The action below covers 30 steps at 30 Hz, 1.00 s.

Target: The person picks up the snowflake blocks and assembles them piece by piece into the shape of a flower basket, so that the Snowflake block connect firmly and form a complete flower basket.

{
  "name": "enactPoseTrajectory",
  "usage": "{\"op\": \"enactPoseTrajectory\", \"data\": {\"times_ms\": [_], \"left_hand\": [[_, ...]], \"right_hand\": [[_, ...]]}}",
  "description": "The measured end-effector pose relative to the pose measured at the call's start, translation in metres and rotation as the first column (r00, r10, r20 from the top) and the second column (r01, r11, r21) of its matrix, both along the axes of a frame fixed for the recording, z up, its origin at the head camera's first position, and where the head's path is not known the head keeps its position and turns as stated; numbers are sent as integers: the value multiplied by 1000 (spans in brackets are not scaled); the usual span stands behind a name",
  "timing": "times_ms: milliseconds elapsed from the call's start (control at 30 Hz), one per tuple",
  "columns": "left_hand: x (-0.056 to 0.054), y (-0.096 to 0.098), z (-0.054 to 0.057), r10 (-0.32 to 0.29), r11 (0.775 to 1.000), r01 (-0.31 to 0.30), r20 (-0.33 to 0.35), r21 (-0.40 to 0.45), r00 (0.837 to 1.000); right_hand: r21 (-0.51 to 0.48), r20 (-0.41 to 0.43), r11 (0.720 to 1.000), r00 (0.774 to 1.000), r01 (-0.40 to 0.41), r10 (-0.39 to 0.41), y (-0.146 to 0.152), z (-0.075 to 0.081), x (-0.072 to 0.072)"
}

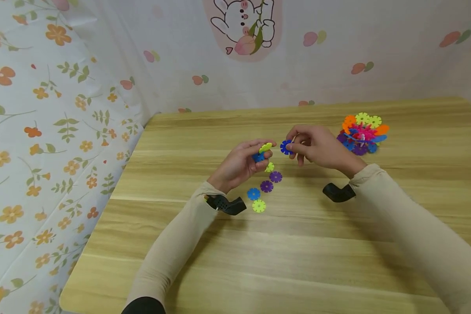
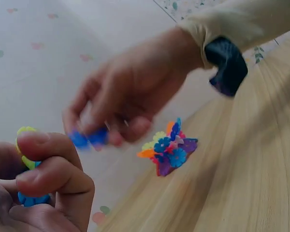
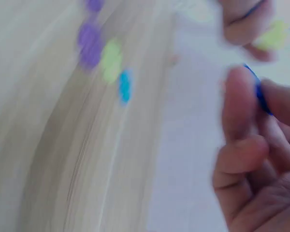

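Note:
My left hand (image 1: 246,161) pinches a small cluster of joined snowflake discs, a yellow-green one (image 1: 265,147) over a blue one (image 1: 257,157); the left wrist view shows the cluster (image 2: 28,164) between thumb and fingers. My right hand (image 1: 313,146) pinches a single dark blue disc (image 1: 285,147), held just right of the left hand's cluster, a small gap between them. That blue disc (image 2: 87,138) appears blurred in the left wrist view and edge-on (image 3: 258,92) in the right wrist view. Loose discs lie below the hands: yellow-green (image 1: 269,167), purple (image 1: 275,176), purple (image 1: 266,186), blue (image 1: 253,193), yellow-green (image 1: 258,206).
A pile of multicoloured discs (image 1: 362,133) sits on the wooden table (image 1: 298,261) at the back right. Floral cloth (image 1: 43,131) hangs to the left, and a printed curtain (image 1: 337,48) closes the back. The table's near-left corner is rounded.

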State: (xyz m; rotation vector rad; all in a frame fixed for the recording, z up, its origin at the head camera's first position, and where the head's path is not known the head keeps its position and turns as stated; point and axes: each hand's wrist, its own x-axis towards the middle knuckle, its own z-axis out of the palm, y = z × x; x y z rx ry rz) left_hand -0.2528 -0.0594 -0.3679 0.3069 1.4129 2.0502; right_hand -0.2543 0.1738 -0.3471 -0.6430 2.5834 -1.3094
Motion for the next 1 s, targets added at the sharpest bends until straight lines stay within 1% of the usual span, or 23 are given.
{"op": "enactPoseTrajectory", "data": {"times_ms": [67,133,267,367,433,500,600,700,767,833,900,967,1000], "left_hand": [[0,1,0,7,1000,-7,-11,-28,1000],[0,3,0,18,998,-20,-30,-64,999],[2,7,-1,30,991,-40,-78,-129,996],[5,12,0,11,988,-30,-124,-153,992],[8,16,0,-13,986,-15,-164,-168,986],[10,19,0,-37,985,1,-204,-172,978],[12,21,0,-59,983,8,-268,-186,962],[13,21,-1,-71,984,17,-301,-178,951],[13,19,-2,-81,984,26,-314,-174,946],[14,18,-2,-77,985,25,-311,-168,947],[14,17,0,-71,982,12,-307,-189,949],[12,15,3,-57,978,-10,-310,-211,949],[11,14,5,-48,974,-22,-303,-223,952]], "right_hand": [[-83,-10,995,999,52,-53,-1,5,7],[-129,-42,988,995,82,-89,-3,8,12],[-170,-129,981,985,95,-118,-9,6,20],[-186,-208,978,968,100,-139,-13,2,24],[-199,-257,974,954,105,-155,-16,-1,26],[-216,-282,972,946,97,-157,-18,-2,28],[-243,-253,966,955,92,-155,-19,-3,29],[-268,-196,960,970,87,-142,-19,-3,30],[-279,-177,957,975,78,-132,-20,-3,31],[-286,-154,956,981,69,-117,-21,-3,32],[-282,-105,957,990,65,-98,-19,-3,31],[-286,-24,955,996,74,-85,-16,-3,29],[-279,23,957,997,81,-78,-14,-3,27]]}}
